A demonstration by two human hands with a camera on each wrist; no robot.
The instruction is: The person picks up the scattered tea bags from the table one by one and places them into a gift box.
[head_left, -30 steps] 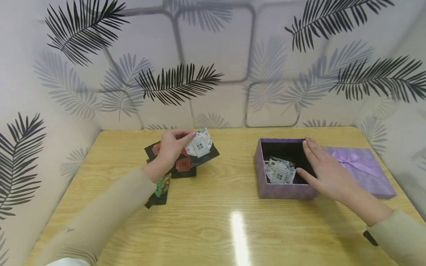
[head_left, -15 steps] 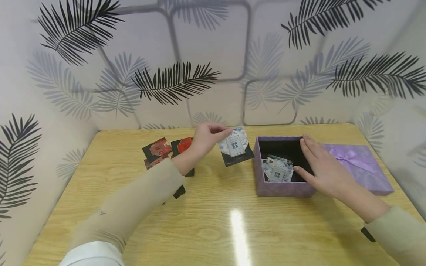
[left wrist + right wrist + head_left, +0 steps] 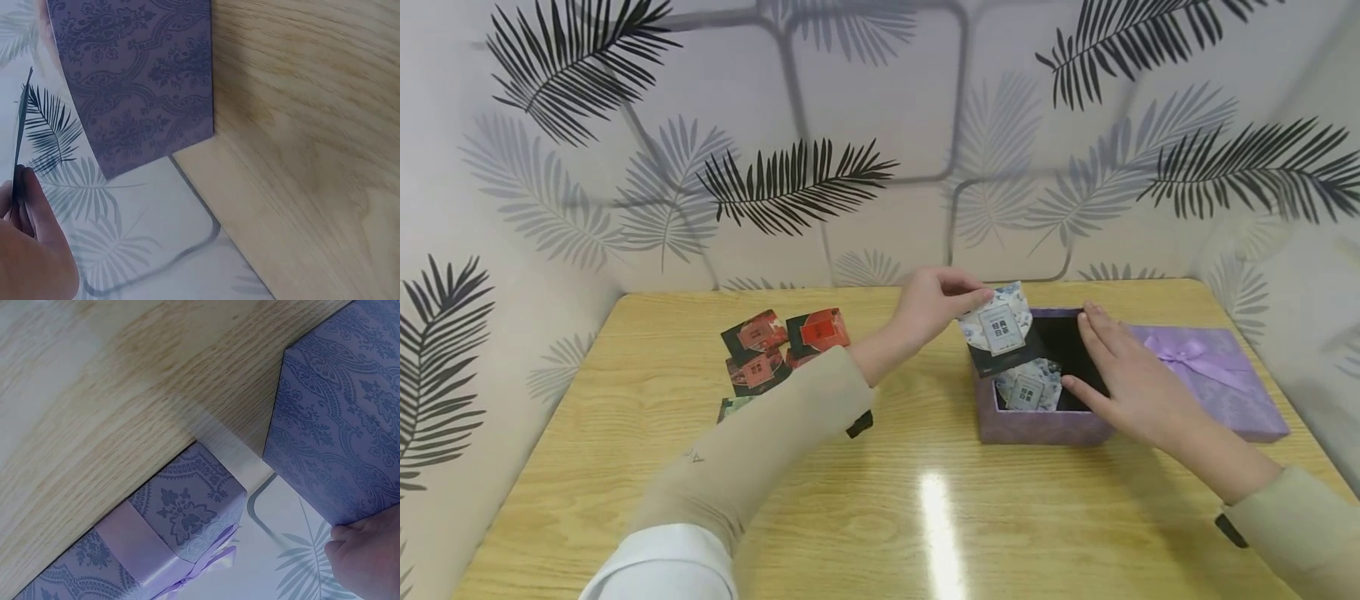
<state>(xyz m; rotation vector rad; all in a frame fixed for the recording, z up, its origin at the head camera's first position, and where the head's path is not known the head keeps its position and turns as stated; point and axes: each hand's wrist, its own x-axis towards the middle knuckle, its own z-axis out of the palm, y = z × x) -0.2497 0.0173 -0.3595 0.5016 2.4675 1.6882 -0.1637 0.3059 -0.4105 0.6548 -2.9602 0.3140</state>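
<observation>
Head view: your left hand [image 3: 925,308] has thumb and fingers clamped on the upper edge of a blue-printed white sachet [image 3: 1000,329], which carries a pale label and a dark lower part. Sachet position: tilted, above the left side of the purple box [image 3: 1045,428]; contact with the rim cannot be judged. More white sachets [image 3: 1028,390] lie inside, toward the front left. Your right hand [image 3: 1138,392] rests on the box's right rim, fingers straight and close together, thumb spread over the opening. Just right of the box lies a matching lid [image 3: 1247,408] with a ribbon bow [image 3: 1183,352]. Well to the left on the wooden table [image 3: 850,517]: several red packets [image 3: 818,330] and a green one, partly hidden by your left sleeve [image 3: 775,429]. Left wrist view: sachet nearly edge-on in your grip, beside the patterned box wall. Right wrist view: your fingers touch the box edge.
</observation>
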